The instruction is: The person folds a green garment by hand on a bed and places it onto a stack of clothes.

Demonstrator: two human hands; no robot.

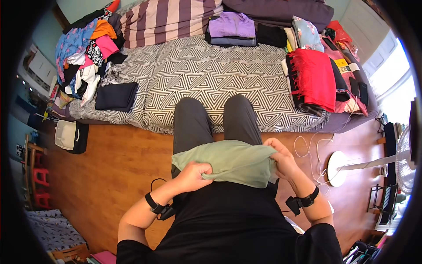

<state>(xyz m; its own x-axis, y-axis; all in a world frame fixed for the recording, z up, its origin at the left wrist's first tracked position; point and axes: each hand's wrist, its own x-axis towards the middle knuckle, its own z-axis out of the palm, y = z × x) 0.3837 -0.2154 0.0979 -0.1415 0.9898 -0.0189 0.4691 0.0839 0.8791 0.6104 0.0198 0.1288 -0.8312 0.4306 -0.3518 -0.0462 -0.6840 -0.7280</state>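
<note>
A light green piece of cloth (233, 160), perhaps a garment, lies gathered across my lap over my dark grey trousers. My left hand (193, 176) pinches its near edge, left of the middle. At the cloth's right end, my right hand (281, 158) grips the fabric and lifts that corner a little. The cloth's exact kind cannot be made out, since it is bunched and partly folded over. Each wrist wears a black strap with a small device.
Ahead is a bed with a patterned cover (184, 79). On it lie a heap of mixed clothes (83, 57), a folded dark cloth (116, 97), a folded purple garment (232, 26) and a red fringed scarf (313, 79). A fan (337, 169) and white cable stand on the right; a white bin (66, 134) sits left.
</note>
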